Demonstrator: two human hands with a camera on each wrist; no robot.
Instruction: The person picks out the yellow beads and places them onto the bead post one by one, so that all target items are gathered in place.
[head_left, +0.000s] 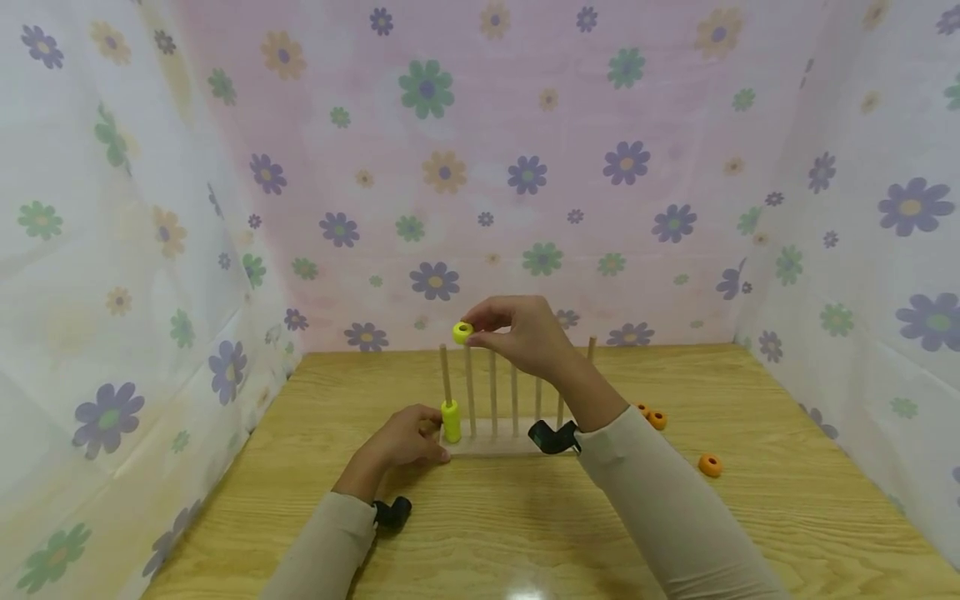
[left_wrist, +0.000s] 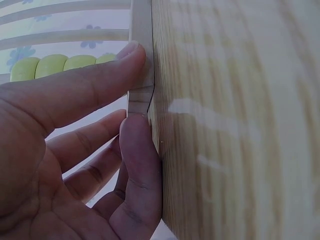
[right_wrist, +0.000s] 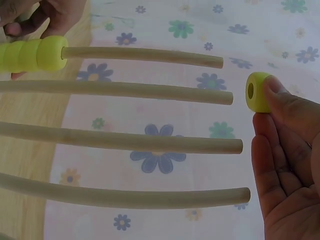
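Observation:
A wooden peg stand (head_left: 495, 447) with several upright rods is on the table. Yellow beads (head_left: 450, 422) are stacked on its leftmost rod, touching one another. My left hand (head_left: 405, 437) grips the left end of the base (left_wrist: 141, 75), with the thumb on one side and fingers on the other. My right hand (head_left: 525, 333) pinches a single yellow bead (right_wrist: 258, 93) between thumb and fingers. In the right wrist view, this bead is just off the tip of the second rod (right_wrist: 200, 95), apart from it, its hole facing the rods.
Orange beads (head_left: 710, 465) lie on the wooden table (head_left: 480, 525) to the right of the stand, two of them close together farther back (head_left: 657, 420). Flower-patterned cloth (head_left: 480, 133) hangs behind and at both sides.

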